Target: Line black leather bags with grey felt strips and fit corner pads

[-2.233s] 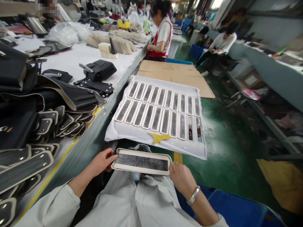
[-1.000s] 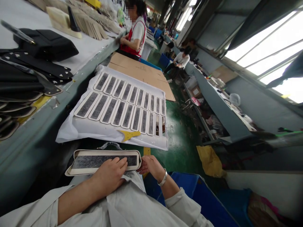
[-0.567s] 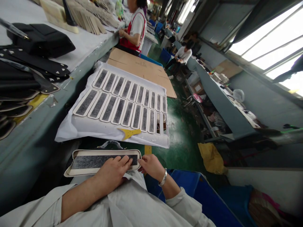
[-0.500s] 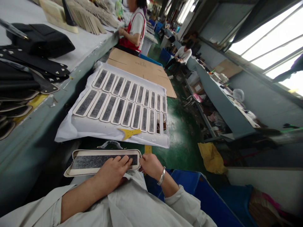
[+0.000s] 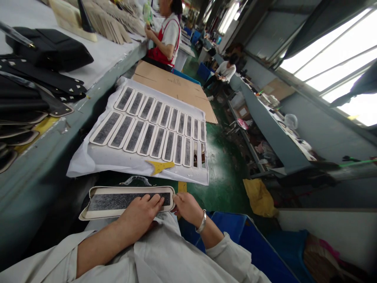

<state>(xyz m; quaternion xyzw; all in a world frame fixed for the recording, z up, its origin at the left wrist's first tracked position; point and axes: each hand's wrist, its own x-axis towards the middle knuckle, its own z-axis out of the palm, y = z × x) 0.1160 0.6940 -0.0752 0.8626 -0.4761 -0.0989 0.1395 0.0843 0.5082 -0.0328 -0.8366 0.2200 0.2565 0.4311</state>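
Observation:
A long handbag (image 5: 85, 214) lies bottom up across my lap, with a plastic-wrapped handle (image 5: 137, 180) behind its far side. On its pale face sits a base panel (image 5: 114, 201) with a dark grey strip. My left hand (image 5: 141, 214) reaches over the near edge, its fingers pressed on the panel; the thumb is mostly hidden. At the right end, my right hand (image 5: 187, 208) pinches the bag's rim. Beyond the bag, rows of similar panels (image 5: 144, 137) rest on a white cloth-covered board (image 5: 123, 159), beside a yellow flat piece (image 5: 160, 167).
Black bag parts (image 5: 35, 88) are stacked on the left workbench (image 5: 73, 118). A cardboard sheet (image 5: 173, 84) lies behind the board. Blue bins (image 5: 226, 228) stand at my right, near a yellow sack (image 5: 259, 196). A person in a red apron (image 5: 167, 43) and another person (image 5: 225, 72) sit farther back.
Both my hands keep almost the same places on the handbag. The view has turned slightly to the right. The person in the red apron has raised their hands a little.

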